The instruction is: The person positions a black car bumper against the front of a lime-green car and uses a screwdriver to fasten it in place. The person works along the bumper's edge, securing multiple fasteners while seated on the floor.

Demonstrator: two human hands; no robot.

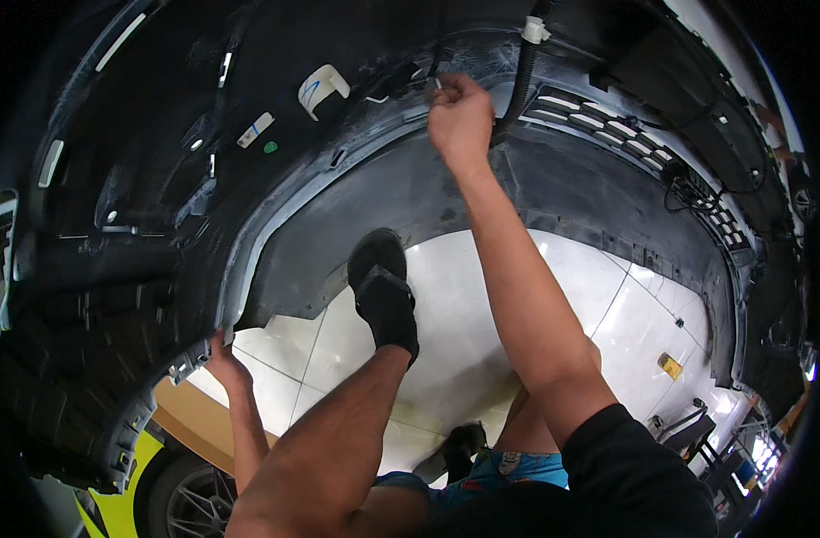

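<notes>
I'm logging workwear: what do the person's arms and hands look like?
The right forearm is bare below a black sleeve. The left forearm is bare too; any sleeve above it is hidden. Neither the right hand nor the left hand wears a glove; no watch shows.

bumper: ahead | hose: on bumper | grille: right of hose | wheel: left

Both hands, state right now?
Left hand: at the edge of the black panel; grip cannot be told.
Right hand: closed, apparently pinching a small pale piece.
</notes>
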